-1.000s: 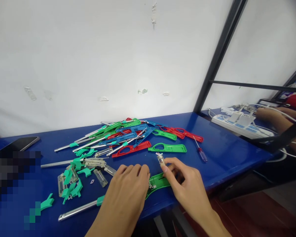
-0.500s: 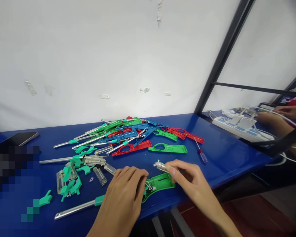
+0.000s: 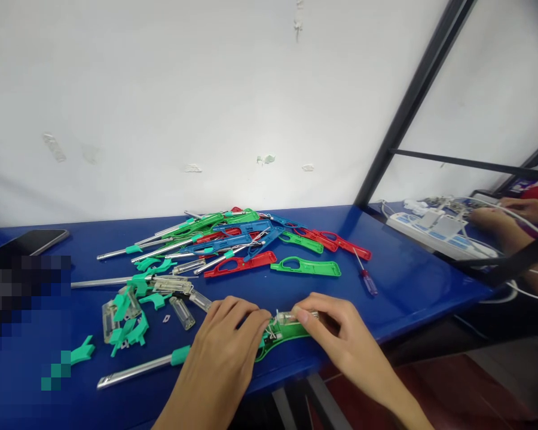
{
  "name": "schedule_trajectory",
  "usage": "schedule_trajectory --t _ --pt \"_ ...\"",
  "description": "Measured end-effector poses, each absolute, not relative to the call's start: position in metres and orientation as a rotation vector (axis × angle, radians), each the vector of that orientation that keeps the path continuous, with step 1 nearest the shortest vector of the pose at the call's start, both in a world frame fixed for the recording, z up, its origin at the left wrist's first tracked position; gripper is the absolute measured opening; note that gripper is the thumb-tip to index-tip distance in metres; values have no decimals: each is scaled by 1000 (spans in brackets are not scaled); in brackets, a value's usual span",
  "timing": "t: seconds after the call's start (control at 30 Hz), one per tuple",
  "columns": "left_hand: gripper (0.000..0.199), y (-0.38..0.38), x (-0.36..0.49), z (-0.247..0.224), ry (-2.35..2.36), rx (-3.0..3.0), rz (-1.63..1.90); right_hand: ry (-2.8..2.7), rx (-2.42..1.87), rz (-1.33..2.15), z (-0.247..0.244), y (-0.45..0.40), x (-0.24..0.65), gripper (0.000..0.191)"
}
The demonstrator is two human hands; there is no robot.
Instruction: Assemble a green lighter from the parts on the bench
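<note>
On the table's front part lies a long-necked lighter's green half shell (image 3: 281, 343), its metal tube (image 3: 137, 371) pointing left. Over its trigger end my left hand (image 3: 224, 340) is closed, pressing it down; the fingertips hide part of the inner parts. Thin white wires show just past those fingers. Between thumb and fingers, my right hand (image 3: 341, 328) pinches a clear fuel tank (image 3: 287, 318), which lies lengthwise over the shell's hollow. Whether the tank is seated there I cannot tell. Left of my left hand are several loose clear tanks (image 3: 182, 313) and teal trigger pieces (image 3: 134, 332).
Behind my hands lies a pile of lighter bodies (image 3: 233, 242) in green, blue and red. An empty green half shell (image 3: 307, 267) and a screwdriver (image 3: 368, 282) lie to the right. A phone (image 3: 36, 242) is at left. Beyond the black frame (image 3: 412, 101), a power strip (image 3: 439, 233) and another person's hands.
My right hand has lowered the fuel tank from above the green shell onto its hollow, turning it lengthwise. My left hand has stayed on the shell.
</note>
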State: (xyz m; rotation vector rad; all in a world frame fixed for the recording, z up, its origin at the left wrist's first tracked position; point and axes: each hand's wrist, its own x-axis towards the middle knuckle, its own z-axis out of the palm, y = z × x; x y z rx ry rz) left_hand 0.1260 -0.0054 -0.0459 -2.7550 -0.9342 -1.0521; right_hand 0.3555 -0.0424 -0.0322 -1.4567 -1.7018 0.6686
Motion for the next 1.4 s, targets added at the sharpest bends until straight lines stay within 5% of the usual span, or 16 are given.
schedule_trajectory --t 1.4 --pt "32 -8 127 -51 -931 -2753 -994 -1748 -1434 655 -41 -42 360 37"
